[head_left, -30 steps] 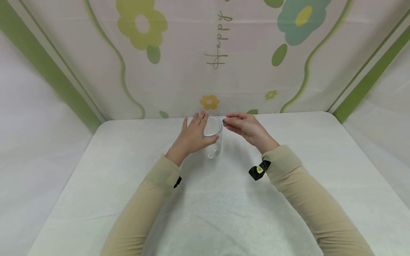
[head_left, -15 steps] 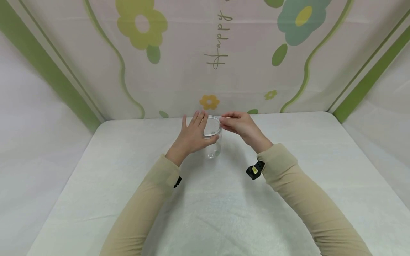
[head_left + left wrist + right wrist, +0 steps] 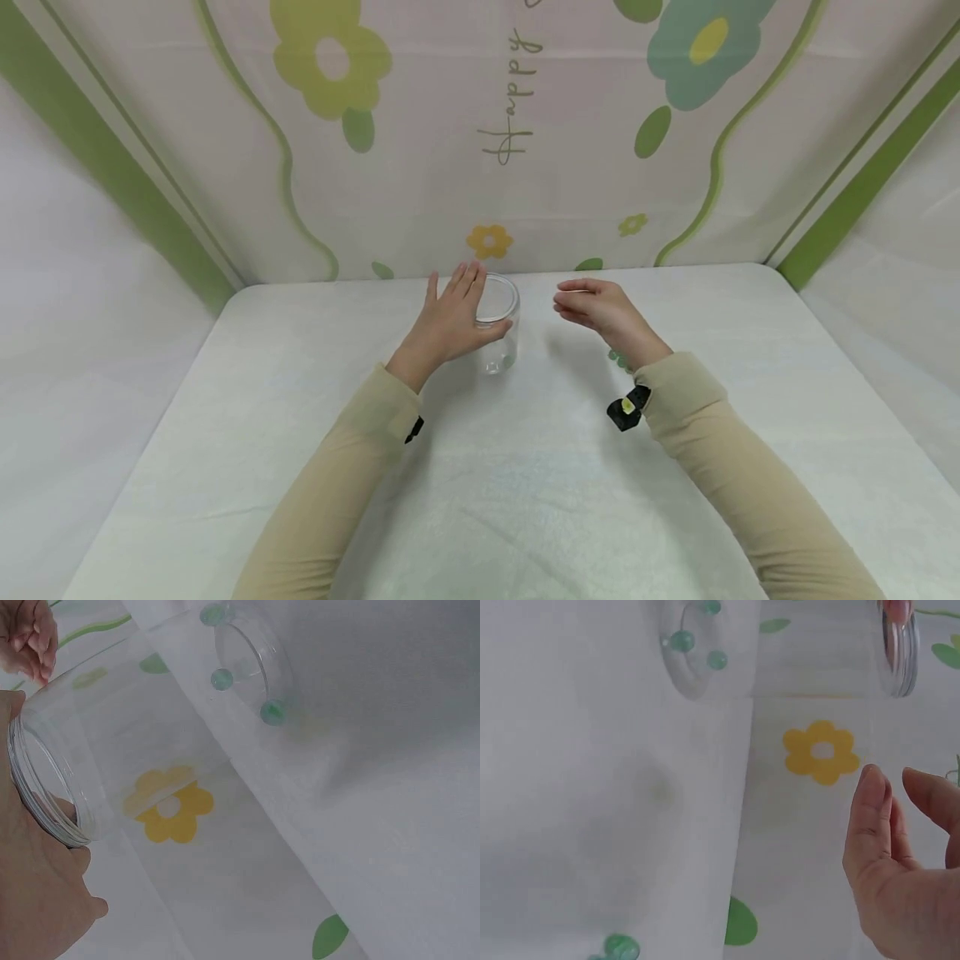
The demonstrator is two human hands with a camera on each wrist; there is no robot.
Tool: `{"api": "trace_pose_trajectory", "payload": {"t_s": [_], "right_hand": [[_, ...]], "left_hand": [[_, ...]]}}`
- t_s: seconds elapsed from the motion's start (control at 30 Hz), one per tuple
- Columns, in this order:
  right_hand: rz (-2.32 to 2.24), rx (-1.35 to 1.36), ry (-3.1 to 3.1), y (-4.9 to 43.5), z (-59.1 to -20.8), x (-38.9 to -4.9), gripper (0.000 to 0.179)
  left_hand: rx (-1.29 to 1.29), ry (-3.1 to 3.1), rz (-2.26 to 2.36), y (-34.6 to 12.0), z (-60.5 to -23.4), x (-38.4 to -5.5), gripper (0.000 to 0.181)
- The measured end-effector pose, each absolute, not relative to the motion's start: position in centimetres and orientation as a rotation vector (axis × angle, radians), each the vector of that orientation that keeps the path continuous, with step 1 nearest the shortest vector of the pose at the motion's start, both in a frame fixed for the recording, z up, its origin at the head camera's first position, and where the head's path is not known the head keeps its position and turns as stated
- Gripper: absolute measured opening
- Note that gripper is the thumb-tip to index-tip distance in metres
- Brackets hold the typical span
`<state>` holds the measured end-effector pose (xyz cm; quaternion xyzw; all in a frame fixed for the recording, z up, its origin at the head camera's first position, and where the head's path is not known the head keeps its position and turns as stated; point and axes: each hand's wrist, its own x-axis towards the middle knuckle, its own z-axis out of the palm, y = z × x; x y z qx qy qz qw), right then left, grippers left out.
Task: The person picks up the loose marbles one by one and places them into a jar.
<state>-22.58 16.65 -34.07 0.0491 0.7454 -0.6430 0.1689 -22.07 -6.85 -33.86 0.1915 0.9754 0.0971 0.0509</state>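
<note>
A clear jar stands upright on the white table, its mouth uncovered. My left hand grips it around the rim, thumb in front and fingers along the far side. Green glass marbles lie at the jar's bottom, showing through its wall in both wrist views. My right hand hovers to the right of the jar, apart from it. In the right wrist view, a gap shows between its thumb and fingertips, with nothing held. Under the right wrist, more green marbles rest on the table, partly hidden by the arm.
A white cloth covers the table. Right behind the jar rises a printed backdrop with flowers and lettering. White side panels stand to the left and right. A black wrist camera hangs below the right cuff.
My right hand brought a marble to the jar's mouth and let it go inside. It then drew back to the right, without a marble. The left hand keeps its grip on the jar.
</note>
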Motion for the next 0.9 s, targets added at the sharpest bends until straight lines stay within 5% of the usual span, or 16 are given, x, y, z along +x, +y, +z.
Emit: {"api": "trace_pose_trajectory", "payload": {"t_s": [0.9], "right_hand": [[-1.332,0.393,2.483,28.7,-39.0,-22.1,0.054]], "left_hand": [[0.601,2.96,0.292,-6.9,-33.8,-22.3,0.09]]}}
